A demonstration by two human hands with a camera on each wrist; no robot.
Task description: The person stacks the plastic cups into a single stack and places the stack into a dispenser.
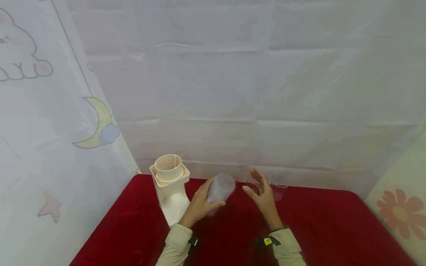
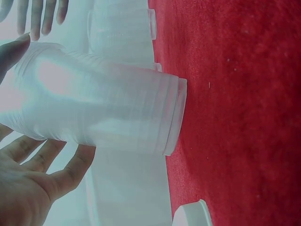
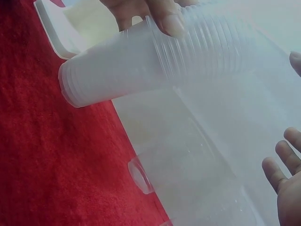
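My left hand [image 1: 196,205] grips a stack of nested clear plastic cups [image 1: 221,189], thumb on one side and fingers round the other. The stack tilts, its rims up toward the back; in the right wrist view the ridged rims [image 3: 207,44] crowd its upper half. Its closed bottom [image 2: 176,117] hangs over the red cloth in the left wrist view. Apart from the stack, to its right, my right hand [image 1: 265,197] is held up with thumb and fingers spread, nothing between them. Behind that hand, clear cups [image 1: 279,191] stand near the table's back edge, partly hidden by it.
A cream-coloured holder [image 1: 170,186] with a round, open collar on top stands left of my left hand. Red cloth [image 1: 229,240] covers the table. A pale hanging sheet [image 1: 213,92] rises right behind it, with printed sheets at both sides.
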